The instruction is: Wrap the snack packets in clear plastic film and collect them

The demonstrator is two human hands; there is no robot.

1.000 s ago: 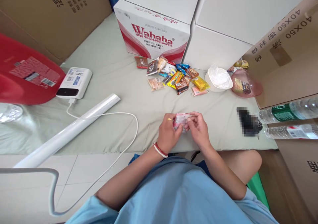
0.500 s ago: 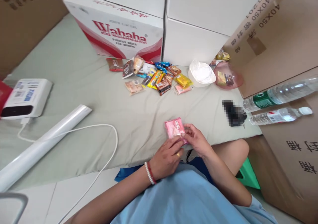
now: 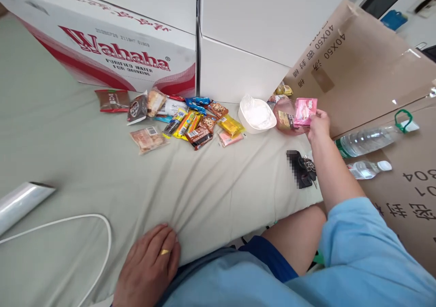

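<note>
My right hand (image 3: 319, 123) reaches far forward and grips a pink snack packet (image 3: 305, 111) by its right edge. The packet is held at the see-through pink bowl (image 3: 284, 109) and hides part of it. A few wrapped snacks show inside that bowl. My left hand (image 3: 150, 257), with a gold ring, lies palm down on the green sheet near the front edge, holding nothing, its fingers stretched out. Left of the pink bowl stands a white bowl (image 3: 257, 125) with a clear plastic bag or liner in it.
Several wrapped snacks (image 3: 200, 123) lie in a row before the Wahaba-style white and red carton (image 3: 136, 57). Black keys (image 3: 301, 170) and two water bottles (image 3: 369, 141) are at the right, beside brown cardboard (image 3: 344, 75). A silvery roll (image 3: 25, 202) and white cable (image 3: 107, 234) lie left.
My right hand has carried the pink packet forward and right to the pink bowl. My left hand has let go of the packet and moved left onto the sheet. The view has shifted right.
</note>
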